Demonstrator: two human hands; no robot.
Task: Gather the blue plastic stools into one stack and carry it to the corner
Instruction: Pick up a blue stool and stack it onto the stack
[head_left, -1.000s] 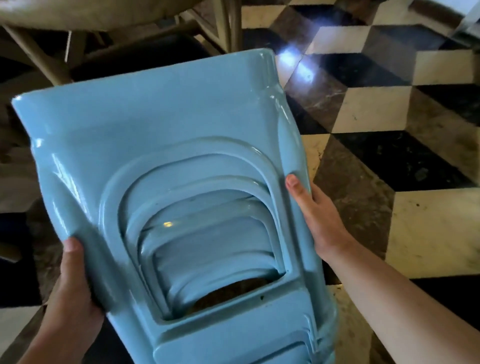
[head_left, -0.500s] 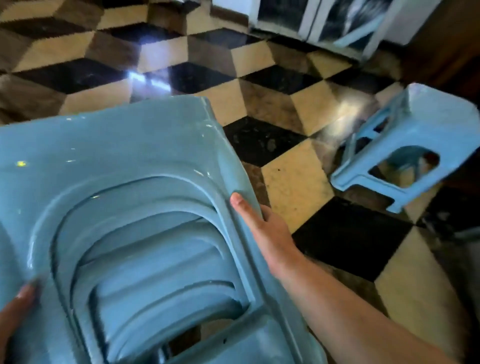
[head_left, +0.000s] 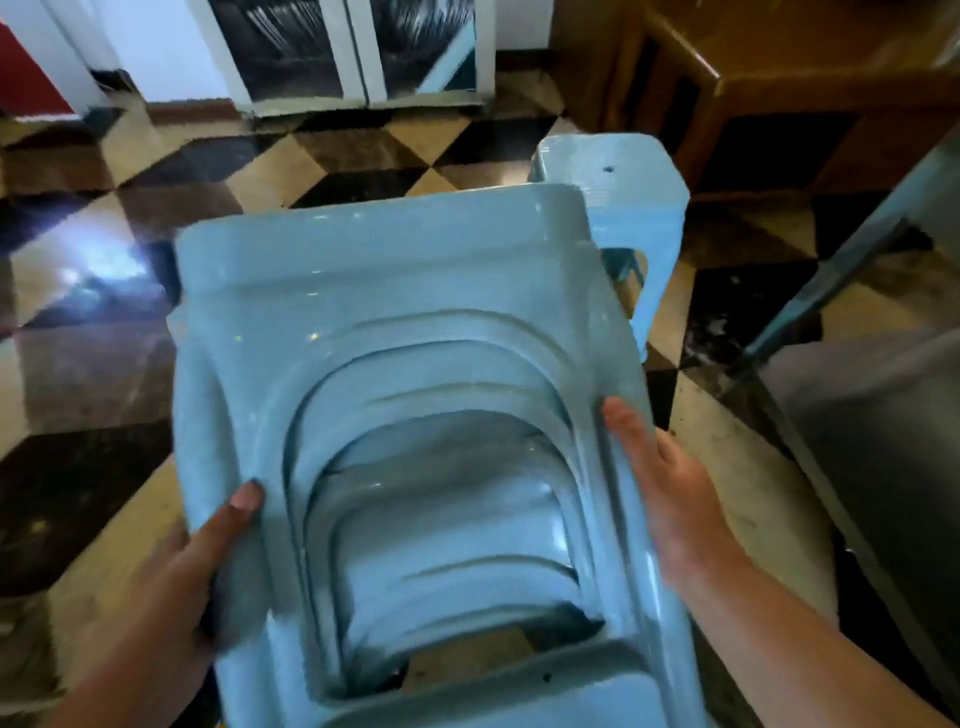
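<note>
A stack of nested blue plastic stools (head_left: 363, 312) fills the middle of the view, tilted with its top pointing away from me. My left hand (head_left: 192, 561) grips its left leg, thumb on the front face. My right hand (head_left: 670, 488) holds the right leg, fingers lying along the edge with the thumb behind. A single blue stool (head_left: 623, 192) stands upright on the floor just beyond the stack's top right corner, partly hidden by it.
The floor (head_left: 104, 374) is checkered in black, brown and cream tiles. A wooden table (head_left: 779, 78) stands at the back right. A glass-fronted white cabinet (head_left: 353, 52) lines the far wall. A grey metal frame (head_left: 831, 270) slants along the right side.
The view has swung right; the single stool, half a second ago at the right and apart, now lies straight ahead just behind the stack's top. My left hand has come back into view.
</note>
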